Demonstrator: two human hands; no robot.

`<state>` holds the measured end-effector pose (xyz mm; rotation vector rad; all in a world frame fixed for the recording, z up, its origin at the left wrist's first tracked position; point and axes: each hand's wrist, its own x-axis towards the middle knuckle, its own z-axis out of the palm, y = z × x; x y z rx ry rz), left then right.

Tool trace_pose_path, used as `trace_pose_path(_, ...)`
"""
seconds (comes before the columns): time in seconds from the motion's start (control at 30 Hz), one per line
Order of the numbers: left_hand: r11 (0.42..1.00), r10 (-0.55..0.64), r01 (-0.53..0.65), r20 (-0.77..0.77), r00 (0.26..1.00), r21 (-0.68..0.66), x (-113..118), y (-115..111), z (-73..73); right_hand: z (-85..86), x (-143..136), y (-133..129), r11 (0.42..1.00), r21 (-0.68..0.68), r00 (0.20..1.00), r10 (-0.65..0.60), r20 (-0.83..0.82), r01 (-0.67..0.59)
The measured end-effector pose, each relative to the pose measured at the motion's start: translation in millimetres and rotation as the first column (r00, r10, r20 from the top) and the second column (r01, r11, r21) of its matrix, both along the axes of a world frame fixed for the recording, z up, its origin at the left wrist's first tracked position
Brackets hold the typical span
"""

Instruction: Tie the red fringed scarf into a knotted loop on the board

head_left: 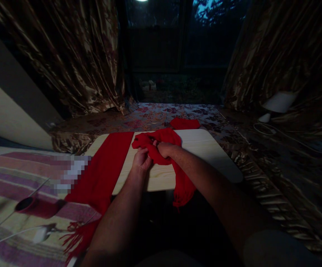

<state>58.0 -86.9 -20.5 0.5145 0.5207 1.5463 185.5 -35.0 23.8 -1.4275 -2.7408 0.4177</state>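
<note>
A red scarf [174, 139] lies bunched and looped on the light wooden table [202, 148], one fringed end hanging over the near edge. My left hand [142, 158] is closed on the left part of the bunched cloth. Reaching in from the right, my right hand [165, 149] has its fingers closed at the middle of the loop, partly covered by fabric. To the left, a flat strip of red cloth [113, 155] runs across the table and drops to a fringed end beside my left forearm. Whether the two red pieces join is hidden.
Behind the table, a folded red cloth [184, 123] rests on a patterned cover. At left, a striped bedspread [5, 163] carries a dark red cylindrical object [38, 207] and a white charger [41, 234] with cables. A white lamp [280, 102] stands at right. Curtains flank the dark window.
</note>
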Motion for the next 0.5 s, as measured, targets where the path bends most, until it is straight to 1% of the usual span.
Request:
trace_pose_path(0.03, 0.999, 0.042, -0.042, -0.039, 0.998, 0.005, 1.3, 0.8, -0.6, 2.3, 0.4, -1.2, 0.999, 0.016, 0.998, -0.035, -0.051, 0.035)
trace_pose_path(0.07, 0.996, 0.088, -0.088, -0.091, 0.992, 0.004, 2.2, 1.6, -1.7, 4.1, 0.4, -3.1, 0.995, 0.033, 0.985, -0.083, -0.149, 0.089)
trace_pose_path(0.1, 0.991, 0.131, -0.134, -0.163, 0.978, -0.002, 2.3, 2.4, -3.0, 5.0, 0.2, -5.9, 0.989, 0.038, 0.952, -0.129, -0.277, 0.145)
trace_pose_path(0.13, 0.984, 0.17, -0.179, -0.262, 0.95, -0.011, 1.5, 3.3, -4.3, 4.7, -0.3, -9.3, 0.983, 0.029, 0.9, -0.154, -0.407, 0.181)
trace_pose_path(0.17, 0.977, 0.186, -0.213, -0.401, 0.897, -0.022, -0.3, 4.1, -5.3, 3.3, -0.6, -13.0, 0.982, 0.007, 0.847, -0.158, -0.508, 0.187)
trace_pose_path(0.2, 0.971, 0.177, -0.235, -0.553, 0.814, -0.034, -3.3, 5.1, -5.7, 1.1, -0.7, -16.8, 0.986, -0.022, 0.814, -0.15, -0.561, 0.166)
trace_pose_path(0.23, 0.967, 0.149, -0.248, -0.686, 0.712, -0.048, -7.4, 6.0, -5.3, -1.6, -0.3, -20.1, 0.989, -0.05, 0.805, -0.141, -0.577, 0.138)
trace_pose_path(0.27, 0.966, 0.104, -0.25, -0.789, 0.606, -0.064, -12.4, 7.0, -4.0, -4.2, 0.7, -22.5, 0.99, -0.067, 0.813, -0.139, -0.565, 0.123)
trace_pose_path(0.3, 0.968, 0.055, -0.238, -0.854, 0.517, -0.082, -18.2, 8.0, -1.6, -6.2, 2.5, -23.9, 0.988, -0.073, 0.832, -0.151, -0.534, 0.133)
trace_pose_path(0.33, 0.972, 0.003, -0.211, -0.887, 0.462, -0.107, -24.4, 8.9, 1.7, -7.1, 4.7, -24.3, 0.985, -0.077, 0.855, -0.174, -0.488, 0.156)
trace_pose_path(0.37, 0.977, -0.068, -0.156, -0.905, 0.421, -0.146, -30.7, 9.6, 5.8, -6.9, 7.2, -23.8, 0.981, -0.082, 0.879, -0.195, -0.434, 0.177)
trace_pose_path(0.43, 0.973, -0.202, -0.027, -0.909, 0.365, -0.227, -42.7, 9.9, 16.0, -3.1, 11.6, -21.8, 0.98, -0.089, 0.919, -0.2, -0.339, 0.18)
trace_pose_path(0.47, 0.964, -0.259, 0.041, -0.904, 0.341, -0.261, -48.0, 9.5, 21.5, 0.0, 13.0, -21.0, 0.982, -0.09, 0.932, -0.188, -0.309, 0.168)
trace_pose_path(0.5, 0.954, -0.3, 0.104, -0.893, 0.335, -0.282, -52.6, 8.6, 27.0, 3.5, 13.6, -20.5, 0.984, -0.086, 0.938, -0.176, -0.298, 0.157)
